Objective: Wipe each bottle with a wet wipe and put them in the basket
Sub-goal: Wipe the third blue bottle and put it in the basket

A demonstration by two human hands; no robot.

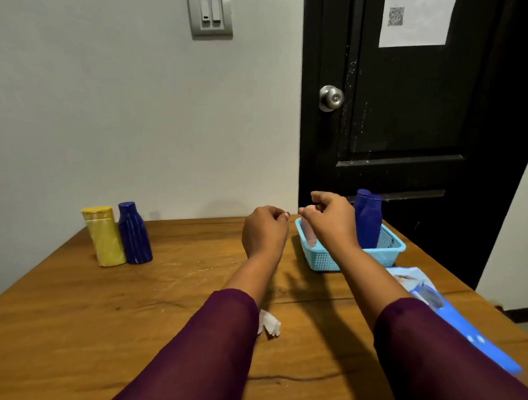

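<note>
Head view shows the job roughly half done, judging by where the bottles stand. At right of centre in the frame the light blue basket (pixel 322 259) sits on the wooden table (pixel 63 320), and it already holds a dark blue bottle (pixel 367 221) standing upright, plus a pinkish bottle (pixel 308 234) at its near-left corner, mostly hidden behind the right hand.

Two bottles are left outside: a yellow bottle (pixel 104 237) and a second blue bottle (pixel 134 234), standing upright and touching one another at the left of the frame, well apart from the basket.

The left hand (pixel 264 232) hovers above the table just left of the basket, fingers curled into a loose fist with nothing visible in it. The right hand (pixel 330 219) hangs over the basket's left end, fingers pinched together; I cannot tell whether it touches the pinkish bottle or has let go of it.

A crumpled white wipe (pixel 268 323) lies on the table beside the left sleeve, lower centre (neither hand holds it). A blue wipes packet (pixel 442 306) lies at lower right.

What remains, by my reckoning, is wiping and basketing the two left-hand bottles.
</note>
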